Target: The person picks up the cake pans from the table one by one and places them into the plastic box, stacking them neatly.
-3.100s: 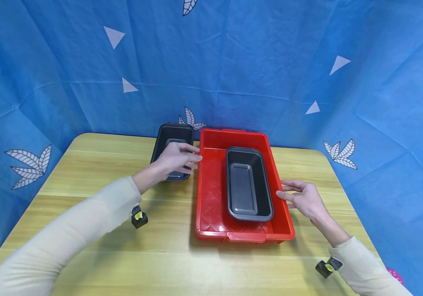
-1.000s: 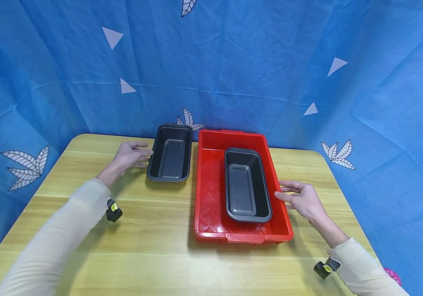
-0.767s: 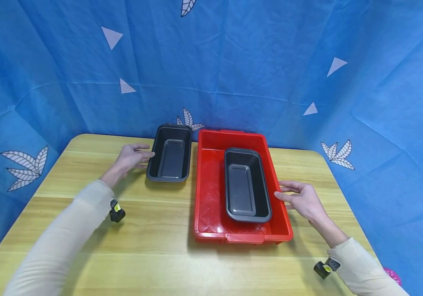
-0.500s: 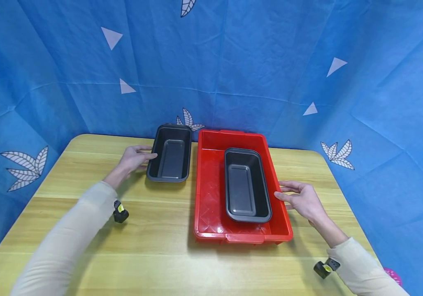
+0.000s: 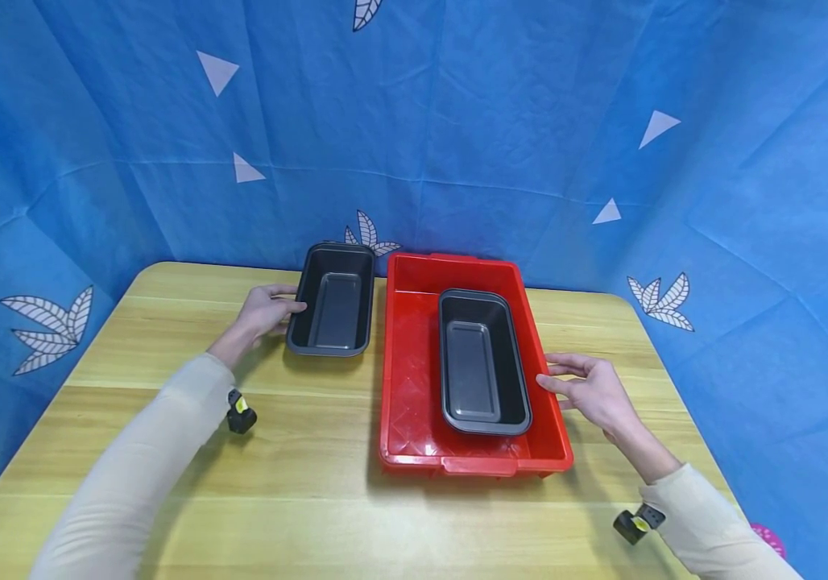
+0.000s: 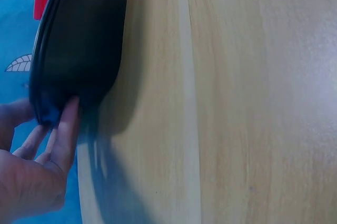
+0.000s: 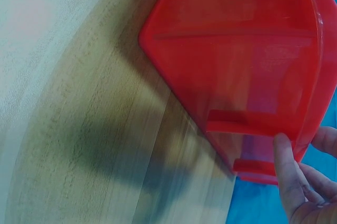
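A dark grey loaf pan (image 5: pixel 336 314) sits on the table at the back left. My left hand (image 5: pixel 263 310) pinches its left rim, thumb over the edge and fingers against the outer wall. Seen from the left wrist, the fingers (image 6: pixel 66 134) press the pan's dark underside (image 6: pixel 84 40). To the right stands a red plastic bin (image 5: pixel 414 387), with a second dark loaf pan (image 5: pixel 475 370) lying in it. My right hand (image 5: pixel 595 391) grips the bin's right rim; the right wrist view has its fingers (image 7: pixel 287 171) along the outer wall beside a red rib (image 7: pixel 245 124).
The wooden table (image 5: pixel 276 499) runs back to a blue cloth (image 5: pixel 414 113) with leaf and triangle prints. A narrow gap separates the left pan from the bin. Small black devices (image 5: pixel 242 419) are worn at both wrists.
My left hand has moved left from over the left pan, near the bin's rim, to the pan's outer left side, and taken hold of the rim. The right hand stays on the bin.
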